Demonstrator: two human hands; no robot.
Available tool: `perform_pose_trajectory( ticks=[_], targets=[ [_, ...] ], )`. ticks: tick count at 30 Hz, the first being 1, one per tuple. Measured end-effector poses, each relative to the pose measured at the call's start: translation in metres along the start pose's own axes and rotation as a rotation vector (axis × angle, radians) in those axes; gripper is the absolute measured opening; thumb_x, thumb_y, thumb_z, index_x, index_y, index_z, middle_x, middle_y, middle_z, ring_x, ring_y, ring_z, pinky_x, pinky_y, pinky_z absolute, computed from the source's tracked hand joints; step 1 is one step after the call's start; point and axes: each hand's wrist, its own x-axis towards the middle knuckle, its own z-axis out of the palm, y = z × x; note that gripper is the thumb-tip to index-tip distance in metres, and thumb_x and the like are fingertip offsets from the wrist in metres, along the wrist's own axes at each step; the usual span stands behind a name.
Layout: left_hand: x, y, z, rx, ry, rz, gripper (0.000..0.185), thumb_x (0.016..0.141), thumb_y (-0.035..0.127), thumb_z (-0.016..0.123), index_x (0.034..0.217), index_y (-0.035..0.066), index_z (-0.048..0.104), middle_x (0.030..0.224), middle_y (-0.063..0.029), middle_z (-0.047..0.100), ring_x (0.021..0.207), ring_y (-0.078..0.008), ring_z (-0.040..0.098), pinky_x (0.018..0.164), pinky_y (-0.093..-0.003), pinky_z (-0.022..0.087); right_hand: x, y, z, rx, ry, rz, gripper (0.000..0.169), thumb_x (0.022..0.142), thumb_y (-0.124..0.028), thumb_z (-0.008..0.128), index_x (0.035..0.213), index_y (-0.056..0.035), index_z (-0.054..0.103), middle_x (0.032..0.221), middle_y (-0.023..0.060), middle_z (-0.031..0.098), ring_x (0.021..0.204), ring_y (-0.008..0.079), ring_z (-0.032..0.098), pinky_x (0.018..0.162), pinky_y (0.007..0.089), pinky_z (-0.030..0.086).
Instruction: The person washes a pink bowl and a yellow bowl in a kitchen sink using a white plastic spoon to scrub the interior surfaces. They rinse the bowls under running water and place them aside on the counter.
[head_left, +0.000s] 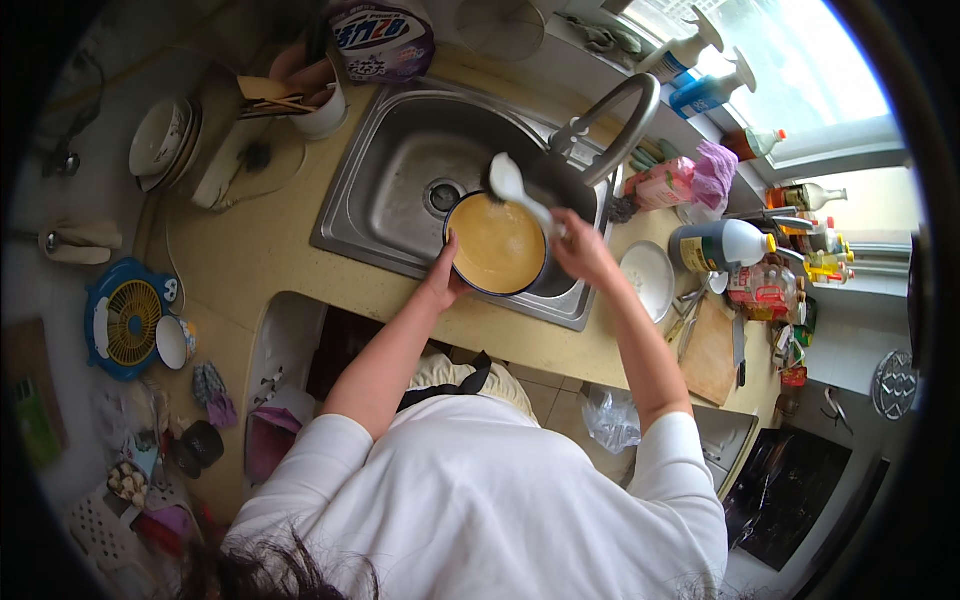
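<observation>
My left hand (445, 279) grips the near left edge of a round yellow bowl (499, 244) with a dark blue rim, tilted so that its yellow face points up at me. My right hand (579, 247) is closed around the handle of a white brush (511, 184). The brush's head lies at the far edge of the bowl, and dark bristles show under it; whether they touch the bowl I cannot tell. Both hands are over the near right part of a stainless steel sink (409, 154). The drain (442, 196) shows left of the bowl.
A curved faucet (637, 112) stands behind the sink on the right. Right of the sink are a white plate (646, 281), a large jug (716, 246) and a wooden cutting board (707, 349). To the left stand a utensil holder (321, 116) and stacked bowls (161, 142).
</observation>
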Motion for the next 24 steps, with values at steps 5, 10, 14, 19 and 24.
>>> perform_pose_trajectory(
  ticks=[5,10,14,19,24],
  targets=[
    [0.000,0.013,-0.014,0.014,-0.060,0.022,0.073,0.083,0.064,0.037,0.135,0.013,0.029,0.132,-0.0080,0.041,0.120,-0.0234,0.043,0.095,-0.0403,0.041,-0.071,-0.001,0.036,-0.278,-0.232,-0.145,0.047,0.081,-0.006,0.048,0.127,-0.0141,0.040,0.098,0.0181,0.050,0.085,0.0343,0.056,0.071,0.0426,0.047],
    [0.000,0.015,-0.018,0.114,-0.029,-0.019,0.071,0.085,0.062,0.034,0.134,0.011,0.030,0.132,-0.0091,0.041,0.121,-0.0252,0.041,0.097,-0.0420,0.038,-0.079,-0.021,0.083,-0.328,-0.094,-0.139,0.052,0.080,-0.001,0.046,0.130,-0.0124,0.038,0.092,0.0164,0.051,0.078,0.0333,0.057,0.066,0.0403,0.047],
    [0.001,0.018,-0.020,0.057,-0.065,-0.025,0.071,0.085,0.062,0.034,0.134,0.011,0.030,0.133,-0.0095,0.040,0.121,-0.0254,0.041,0.098,-0.0423,0.037,-0.061,-0.012,0.090,-0.534,0.090,-0.123,0.050,0.078,-0.002,0.047,0.128,-0.0091,0.039,0.088,0.0162,0.052,0.074,0.0317,0.059,0.059,0.0402,0.049],
    [-0.001,0.013,-0.015,-0.019,-0.042,0.044,0.071,0.085,0.063,0.033,0.134,0.012,0.030,0.133,-0.0095,0.040,0.121,-0.0257,0.041,0.098,-0.0426,0.037,-0.077,-0.009,0.068,-0.578,0.051,-0.003,0.048,0.078,-0.002,0.046,0.125,-0.0099,0.041,0.088,0.0163,0.052,0.073,0.0323,0.059,0.059,0.0407,0.050],
    [0.005,0.015,-0.018,0.037,0.058,0.005,0.071,0.085,0.063,0.032,0.134,0.013,0.031,0.133,-0.0096,0.041,0.121,-0.0257,0.042,0.096,-0.0424,0.039,-0.091,-0.016,0.072,-0.480,-0.123,-0.050,0.054,0.077,0.000,0.046,0.128,-0.0132,0.039,0.091,0.0157,0.053,0.077,0.0325,0.059,0.060,0.0423,0.049]
  ],
)
